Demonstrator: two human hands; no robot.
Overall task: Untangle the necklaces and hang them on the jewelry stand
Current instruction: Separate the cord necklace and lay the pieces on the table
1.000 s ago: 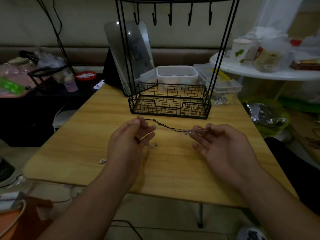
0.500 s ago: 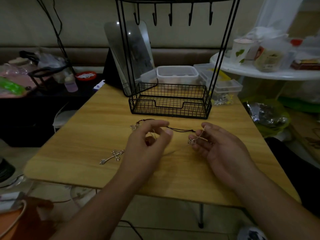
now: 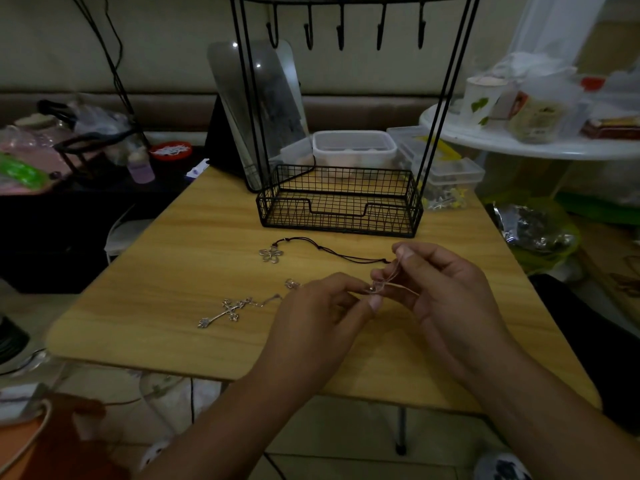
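Over the middle of the wooden table [image 3: 166,299], my left hand [image 3: 322,320] and my right hand [image 3: 446,292] meet, both pinching a thin pale cord necklace [image 3: 388,284] with a small pendant between the fingertips. A black cord necklace [image 3: 332,251] with a silver flower pendant [image 3: 271,254] lies on the table beyond the hands. To the left lies a silver cross pendant [image 3: 225,311] on a fine chain. The black wire jewelry stand [image 3: 339,202] with a basket base and empty hooks [image 3: 341,29] stands at the table's back.
A tilted mirror [image 3: 256,109] stands behind the stand. Clear plastic boxes [image 3: 353,147] sit at the back right of the table. A white round table [image 3: 526,147] with cups and packets is on the right. Clutter covers a dark surface [image 3: 69,161] on the left.
My left hand has moved right and toward me to meet my right hand on the pale cord. The flower and cross pendants now lie uncovered on the table.
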